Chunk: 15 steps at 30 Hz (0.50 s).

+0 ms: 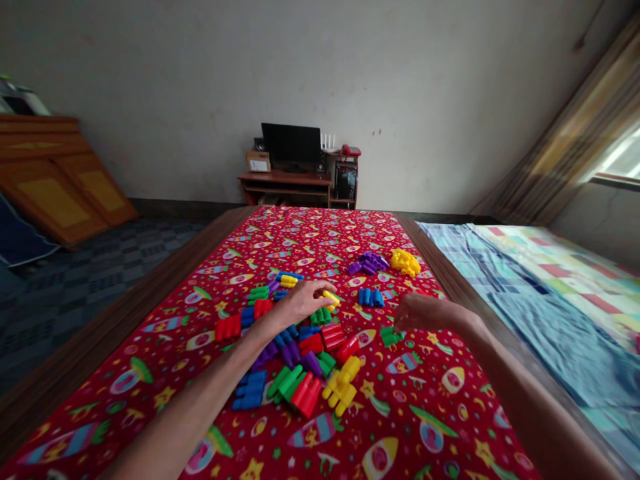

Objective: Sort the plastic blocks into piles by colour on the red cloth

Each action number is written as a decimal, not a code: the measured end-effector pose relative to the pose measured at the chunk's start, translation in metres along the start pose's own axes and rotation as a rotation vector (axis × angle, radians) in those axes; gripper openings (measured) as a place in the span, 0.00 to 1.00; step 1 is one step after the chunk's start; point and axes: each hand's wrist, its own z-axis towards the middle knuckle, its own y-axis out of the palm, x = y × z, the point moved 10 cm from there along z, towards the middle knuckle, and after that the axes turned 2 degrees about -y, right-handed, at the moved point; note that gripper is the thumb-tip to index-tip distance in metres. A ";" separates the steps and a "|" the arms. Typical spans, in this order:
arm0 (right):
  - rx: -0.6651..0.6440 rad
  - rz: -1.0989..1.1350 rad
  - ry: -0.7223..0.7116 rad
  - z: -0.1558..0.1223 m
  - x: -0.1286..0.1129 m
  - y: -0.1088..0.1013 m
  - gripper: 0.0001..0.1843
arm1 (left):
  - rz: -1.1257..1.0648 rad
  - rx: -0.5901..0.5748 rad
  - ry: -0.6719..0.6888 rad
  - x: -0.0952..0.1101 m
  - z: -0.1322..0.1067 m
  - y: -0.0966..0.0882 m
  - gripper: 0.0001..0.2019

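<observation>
My left hand [307,299] is over the far side of a mixed heap of plastic toy building blocks, its fingertips closed on a small yellow block [332,301]. To the right, my right hand [424,312] is low over the cloth, fingers curled down at a green block [391,336]; its fingertips are partly hidden. Behind that hand a bit of red block [423,292] shows. Between the hands lie blue blocks [371,297] side by side. The heap holds red blocks [332,337], purple blocks [290,353], blue blocks [250,389], and joined yellow blocks [342,387] at its near right.
Purple blocks [369,263] and a yellow pile [405,263] sit farther back on the right. A red patterned cloth [320,230] covers the wooden table. Beyond stands a desk with a monitor [291,145]. A bed [505,300] lies to the right, a cabinet [60,190] to the left.
</observation>
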 end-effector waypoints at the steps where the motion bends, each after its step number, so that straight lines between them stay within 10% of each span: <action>1: -0.076 0.003 -0.007 -0.009 -0.001 0.008 0.12 | 0.004 -0.014 0.018 0.001 0.000 0.001 0.15; 3: -0.193 -0.015 -0.041 -0.021 -0.010 0.018 0.10 | 0.011 -0.031 0.052 0.004 0.001 0.003 0.14; 8: 0.185 -0.058 -0.108 0.003 -0.051 -0.008 0.12 | -0.089 -0.043 0.071 0.002 0.001 0.015 0.16; 15: 0.362 0.048 -0.093 0.059 -0.078 0.025 0.11 | 0.046 -0.032 0.078 0.001 -0.004 0.012 0.16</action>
